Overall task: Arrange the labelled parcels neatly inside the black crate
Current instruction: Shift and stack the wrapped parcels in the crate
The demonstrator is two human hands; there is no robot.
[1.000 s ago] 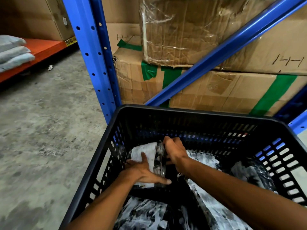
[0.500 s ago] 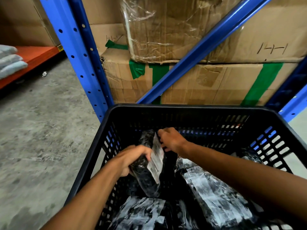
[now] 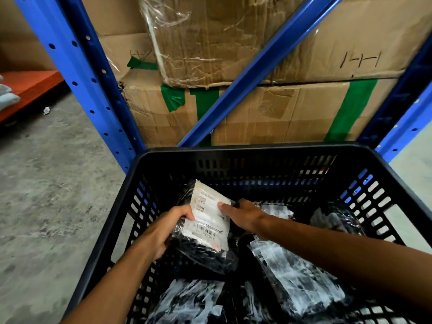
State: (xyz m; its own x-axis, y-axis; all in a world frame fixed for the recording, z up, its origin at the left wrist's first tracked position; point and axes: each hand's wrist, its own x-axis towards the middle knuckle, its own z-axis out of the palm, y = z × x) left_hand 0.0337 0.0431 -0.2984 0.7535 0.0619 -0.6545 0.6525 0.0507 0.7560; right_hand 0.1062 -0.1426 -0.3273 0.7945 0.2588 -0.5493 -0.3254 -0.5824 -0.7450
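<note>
Labelled parcel (image 3: 207,226), black wrap: half a second ago edge-on to the camera inside the black crate (image 3: 233,152), now turned label-up toward the crate's left wall and raised off the floor, clear of the other parcels (image 3: 297,277) lying lower on the crate's right and near sides. Left hand (image 3: 163,230): grip clamped on the parcel's left edge; right hand (image 3: 243,215): thumb pressed on the label, fingers behind, hold unclear. Judged status: oriented, not yet set down.

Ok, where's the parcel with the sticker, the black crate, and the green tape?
labelled parcel (image 3: 210,220): head view, on its white label.
black crate (image 3: 245,149): head view, on the far rim.
green tape (image 3: 350,108): head view, on the strip across the lower carton.
</note>
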